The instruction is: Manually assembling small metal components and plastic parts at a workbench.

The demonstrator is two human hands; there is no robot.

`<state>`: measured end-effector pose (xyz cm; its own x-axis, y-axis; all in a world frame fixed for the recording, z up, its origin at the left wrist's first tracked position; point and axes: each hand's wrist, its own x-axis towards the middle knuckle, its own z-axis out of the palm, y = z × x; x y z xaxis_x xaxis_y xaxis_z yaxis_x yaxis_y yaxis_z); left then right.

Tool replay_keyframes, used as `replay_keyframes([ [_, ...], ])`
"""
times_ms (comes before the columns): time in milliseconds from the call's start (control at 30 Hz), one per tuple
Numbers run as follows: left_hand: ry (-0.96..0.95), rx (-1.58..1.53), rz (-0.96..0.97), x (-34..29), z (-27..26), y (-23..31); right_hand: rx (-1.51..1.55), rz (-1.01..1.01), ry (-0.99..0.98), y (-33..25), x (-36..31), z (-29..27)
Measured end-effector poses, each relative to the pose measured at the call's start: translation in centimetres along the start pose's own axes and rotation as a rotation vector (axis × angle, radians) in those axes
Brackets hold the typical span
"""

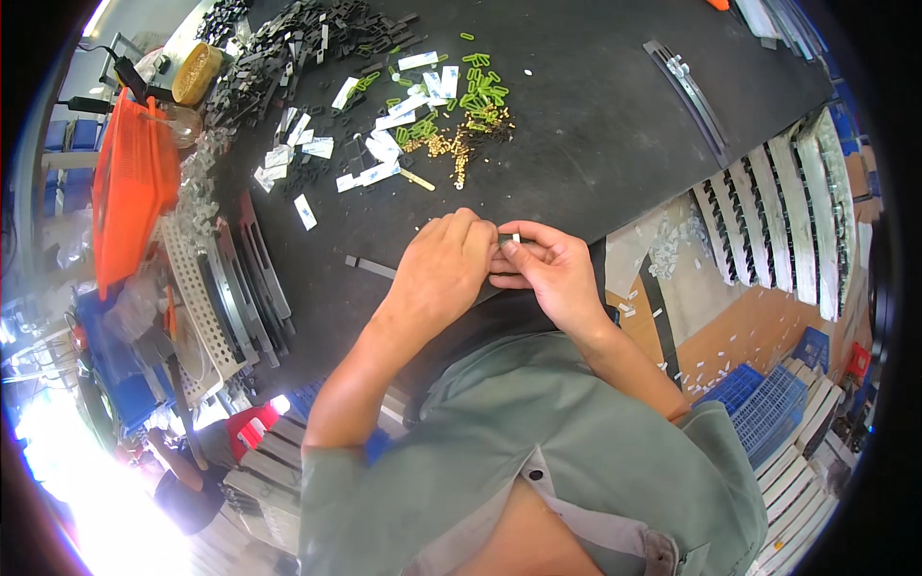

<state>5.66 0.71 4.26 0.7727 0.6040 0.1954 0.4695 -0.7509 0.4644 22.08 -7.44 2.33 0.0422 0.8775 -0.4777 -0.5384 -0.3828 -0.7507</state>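
Observation:
Both hands meet close together over the near edge of the black table. My left hand is closed, its fingers curled in, and what they hold is hidden. A narrow grey strip runs out from under that hand to the left; I cannot tell whether it is held. My right hand pinches a small dark piece with a pale end between thumb and index finger, right beside the left fingertips. Beyond the hands lie white labels, green oval rings and small brass-coloured parts.
A heap of black parts covers the far left. An orange basket and long metal strips line the left edge. A metal rail lies at the far right. White racks and blue crates stand right; another person is lower left.

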Motion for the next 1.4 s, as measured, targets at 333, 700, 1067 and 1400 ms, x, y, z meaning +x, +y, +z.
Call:
replay_keyframes([
  [333, 0.021, 0.151, 0.101, 0.0, -1.0, 1.0, 0.030, -0.043, 0.043, 0.3, 0.2, -0.1],
  [700, 0.186, -0.769, -0.640, -2.9, -1.9, 2.3, 0.024, 0.001, -0.066, -0.2, -0.5, -0.8],
  [1067, 0.343, -1.322, -0.735, -5.6, -1.6, 3.4, -0.033, -0.037, -0.197, -1.8, -2.8, 1.2],
  [1400, 0.426, -1.546, -0.591, -5.7, 0.3, 4.9, -0.289, -0.286, -0.194, -1.3, -4.6, 2.6],
])
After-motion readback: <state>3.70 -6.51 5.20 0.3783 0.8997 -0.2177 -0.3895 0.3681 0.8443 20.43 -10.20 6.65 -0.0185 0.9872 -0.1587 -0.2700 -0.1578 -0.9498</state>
